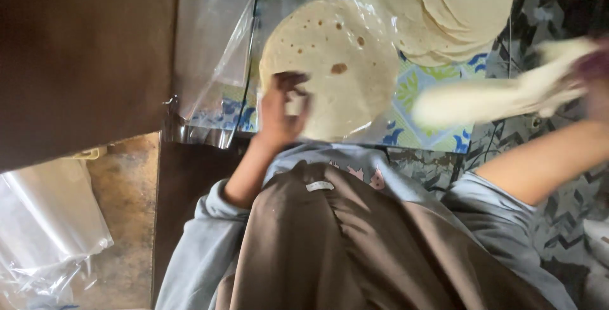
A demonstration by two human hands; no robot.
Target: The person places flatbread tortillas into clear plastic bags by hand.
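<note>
A round cooked flatbread (pixel 336 63) with brown spots lies on clear plastic in front of me. My left hand (pixel 282 110) rests on its near left edge, fingers curled onto the bread. My right hand (pixel 593 72) is at the far right edge of the view, blurred, gripping a pale flatbread (pixel 495 97) that hangs stretched out to the left in mid-air. Behind them sits a stack of pale flatbreads (pixel 457 12).
Clear plastic bags (pixel 212 44) lie to the left of the bread, with more plastic (pixel 44 221) at lower left. A patterned blue and green cloth (pixel 431 135) is under the breads. A brown panel (pixel 82 56) fills the upper left. My brown garment (pixel 342 246) covers the foreground.
</note>
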